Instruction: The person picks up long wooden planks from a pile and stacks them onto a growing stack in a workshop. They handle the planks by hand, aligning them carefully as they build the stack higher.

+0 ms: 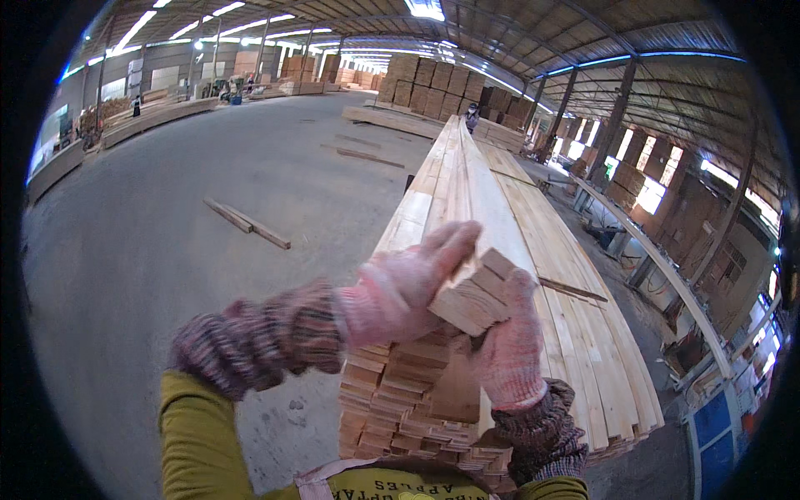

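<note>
On my head view, a grey concrete floor (150, 275) fills the left half. I register two short timber offcuts (268, 234) lying close together at mid-floor; thin wooden strips (367, 157) lie farther back. Along the left wall I locate a long, low timber stack (158, 123). At the rear I identify tall blocks of stacked lumber (425, 87). Overhead, I observe a trussed metal roof (533, 29) with a bright skylight (426, 9). To the right I note a dark column (615, 117), a long pale rail (658, 252) and, at lower right, a blue panel (713, 421).
</note>
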Demonstrator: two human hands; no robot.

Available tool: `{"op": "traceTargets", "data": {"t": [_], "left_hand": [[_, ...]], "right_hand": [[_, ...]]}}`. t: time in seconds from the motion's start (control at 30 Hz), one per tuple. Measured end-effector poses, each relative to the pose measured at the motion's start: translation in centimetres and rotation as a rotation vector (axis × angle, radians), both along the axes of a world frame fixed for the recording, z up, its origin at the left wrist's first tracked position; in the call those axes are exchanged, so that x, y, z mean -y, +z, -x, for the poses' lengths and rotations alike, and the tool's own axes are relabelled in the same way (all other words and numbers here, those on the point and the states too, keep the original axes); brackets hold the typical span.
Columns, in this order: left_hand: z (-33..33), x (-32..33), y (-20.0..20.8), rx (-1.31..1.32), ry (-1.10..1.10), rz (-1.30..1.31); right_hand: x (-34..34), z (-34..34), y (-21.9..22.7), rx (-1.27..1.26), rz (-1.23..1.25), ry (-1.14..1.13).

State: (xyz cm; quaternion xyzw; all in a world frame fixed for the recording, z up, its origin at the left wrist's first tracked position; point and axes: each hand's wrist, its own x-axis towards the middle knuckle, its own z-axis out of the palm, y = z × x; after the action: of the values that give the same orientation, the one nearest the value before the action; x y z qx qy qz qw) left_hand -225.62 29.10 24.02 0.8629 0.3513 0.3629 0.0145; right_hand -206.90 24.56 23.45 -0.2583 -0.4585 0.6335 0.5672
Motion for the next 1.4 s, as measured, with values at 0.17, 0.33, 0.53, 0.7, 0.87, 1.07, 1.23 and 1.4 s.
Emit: {"op": "traceTargets", "data": {"t": [0.17, 0.33, 0.53, 0.7, 0.87, 1.07, 1.23, 1.4], "left_hand": [[-2.0, -2.0, 2.0, 0.104, -0.070, -0.175], [-3.1, -3.1, 4.2, 0.131, -0.039, -0.286], [-4.1, -6.2, 10.5, 0.255, -0.033, -0.429], [-4.4, -9.9, 17.0, 0.280, 0.039, -0.576], [-1.4, -9.5, 21.6, 0.121, 0.004, -0.491], [1.0, -10.2, 12.6, 0.796, -0.310, 0.124], [5.4, -9.6, 1.5, 0.902, -0.313, 0.363], [10.9, -8.3, -4.1, 0.490, 0.130, 0.187]], "right_hand": [[-0.1, 0.0, 1.9, 0.038, -0.017, -0.195], [-0.6, -1.0, 5.3, 0.230, -0.119, -0.263], [-3.8, -1.3, 11.3, 0.194, -0.304, -0.339], [-7.8, -1.8, 17.9, 0.165, -0.415, -0.240], [-9.2, 0.3, 20.3, 0.023, -0.449, -0.082], [-8.0, 3.5, 12.7, 0.027, -0.307, -0.003], [-7.5, 6.3, 5.5, -0.006, -0.087, 0.157], [-8.7, 9.4, 3.0, 0.324, 0.141, 0.243]]}}
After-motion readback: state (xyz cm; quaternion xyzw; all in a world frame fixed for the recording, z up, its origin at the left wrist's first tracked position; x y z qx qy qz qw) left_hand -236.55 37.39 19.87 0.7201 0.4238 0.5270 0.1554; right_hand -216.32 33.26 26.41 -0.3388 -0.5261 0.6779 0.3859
